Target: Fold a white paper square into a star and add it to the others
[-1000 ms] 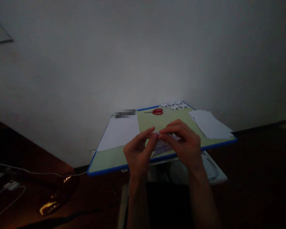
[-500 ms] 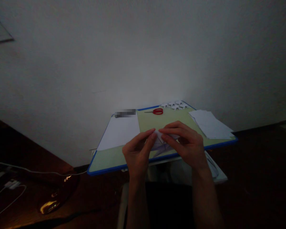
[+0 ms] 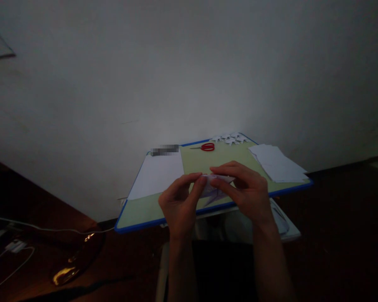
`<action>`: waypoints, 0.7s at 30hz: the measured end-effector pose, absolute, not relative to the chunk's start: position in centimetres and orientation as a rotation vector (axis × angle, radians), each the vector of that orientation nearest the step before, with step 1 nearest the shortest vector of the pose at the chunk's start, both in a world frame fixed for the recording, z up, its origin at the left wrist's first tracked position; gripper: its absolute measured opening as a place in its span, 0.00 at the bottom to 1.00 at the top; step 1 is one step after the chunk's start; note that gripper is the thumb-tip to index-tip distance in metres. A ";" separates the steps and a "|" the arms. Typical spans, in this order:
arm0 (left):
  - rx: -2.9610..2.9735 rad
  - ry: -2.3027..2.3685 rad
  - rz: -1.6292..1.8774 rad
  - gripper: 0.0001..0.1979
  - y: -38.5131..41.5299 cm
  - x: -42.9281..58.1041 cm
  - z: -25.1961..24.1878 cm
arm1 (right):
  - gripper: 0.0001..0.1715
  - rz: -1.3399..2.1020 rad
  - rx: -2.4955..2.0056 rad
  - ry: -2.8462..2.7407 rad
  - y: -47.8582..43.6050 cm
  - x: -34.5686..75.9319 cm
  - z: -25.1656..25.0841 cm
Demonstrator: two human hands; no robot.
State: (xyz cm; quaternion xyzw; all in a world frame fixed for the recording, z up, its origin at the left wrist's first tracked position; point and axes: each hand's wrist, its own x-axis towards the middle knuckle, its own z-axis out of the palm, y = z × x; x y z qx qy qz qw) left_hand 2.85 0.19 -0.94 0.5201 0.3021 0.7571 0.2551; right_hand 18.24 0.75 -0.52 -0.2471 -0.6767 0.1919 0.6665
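- Between both hands, over the near side of the table (image 3: 141, 219): one folded paper (image 3: 209, 189), pale, creased. Clock centred on this paper, 12 toward the wall (image 3: 189, 75).
- Left hand (image 3: 182, 201) at 8 to 9 o'clock. Thumb and index finger closed to a narrow pinch on the paper's left end, tips near the upper edge.
- Right hand (image 3: 247, 188) at 3 o'clock. Thumb laid over the paper's near face, fingers curled behind; index and thumb tips slightly parted, index tip by the upper edge. Appears to have hold; exact contact of the index tip cannot be told.
- Long axis: appears to run 9 to 3, along the upper edge, hand to hand. One pointed flap drops toward 7 o'clock, free of the fingertips. Right end partly hidden by the right hand.
- Nearer hand: neither; both on the paper, the two sets of fingertips close together with a short gap between.
- Surroundings: scissors (image 3: 207, 147) with red handles at 12; small folded shapes (image 3: 231, 139) around 1; loose sheets (image 3: 277, 163) between 2 and 3; flat sheet (image 3: 157, 173) around 10.
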 end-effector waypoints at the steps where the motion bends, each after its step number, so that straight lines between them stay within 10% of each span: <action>1: 1.416 0.808 2.066 0.07 0.2 2.8 -1.0 | 0.17 0.459 -0.556 -1.535 0.8 18.3 -0.6; 21: 1.653 0.668 2.103 0.13 0.2 2.3 -1.3 | 0.05 0.668 -0.603 -1.432 0.1 17.8 -0.3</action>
